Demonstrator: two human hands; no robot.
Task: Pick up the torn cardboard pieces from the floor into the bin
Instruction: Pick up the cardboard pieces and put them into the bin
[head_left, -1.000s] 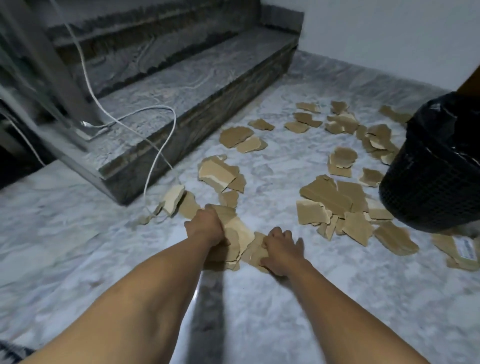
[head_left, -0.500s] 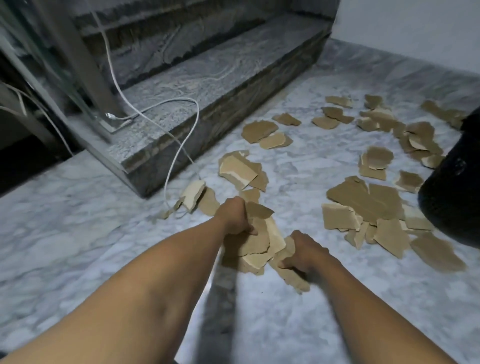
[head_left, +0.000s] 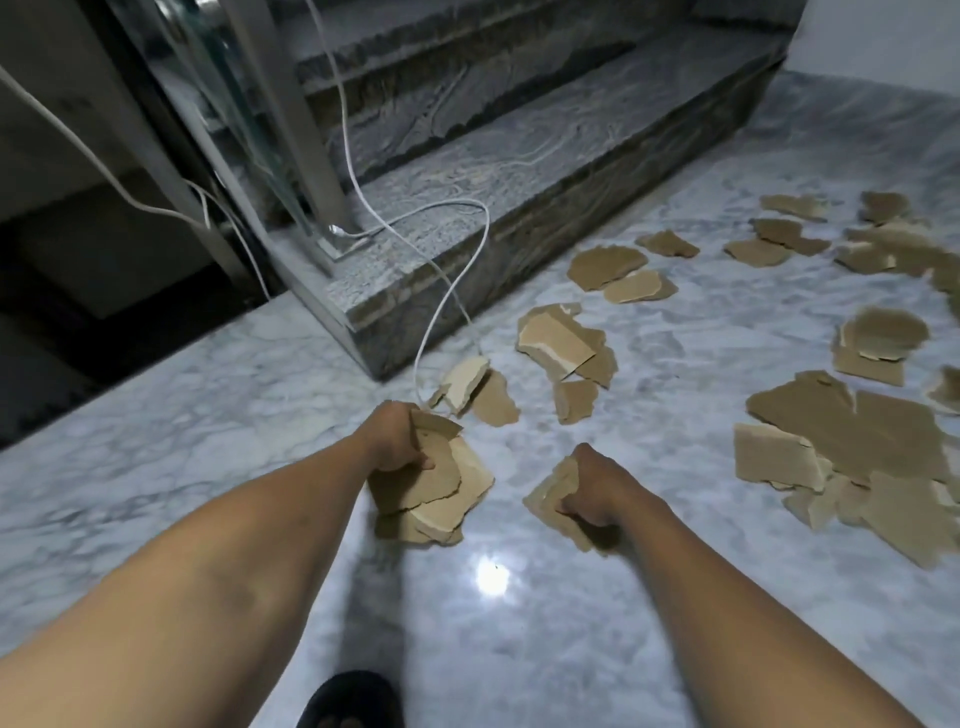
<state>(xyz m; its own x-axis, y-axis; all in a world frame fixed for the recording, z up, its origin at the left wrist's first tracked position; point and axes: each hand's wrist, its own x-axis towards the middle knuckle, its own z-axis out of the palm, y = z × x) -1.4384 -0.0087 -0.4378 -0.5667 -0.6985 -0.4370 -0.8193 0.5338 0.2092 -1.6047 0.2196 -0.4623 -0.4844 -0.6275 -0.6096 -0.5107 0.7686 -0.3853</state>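
A fat stack of torn brown cardboard pieces (head_left: 441, 488) is gripped in the left hand (head_left: 395, 441), fingers curled tight round it, low over the white-and-grey marble floor (head_left: 208, 441). A smaller bunch of brown cardboard scraps (head_left: 553, 493) is clutched in the right hand (head_left: 597, 488), fist closed round them. Loads more loose torn brown pieces (head_left: 831, 431) are scattered on the floor to the right, a few beside a thin white cable (head_left: 457, 280) trailing off the grey stone step (head_left: 519, 171).
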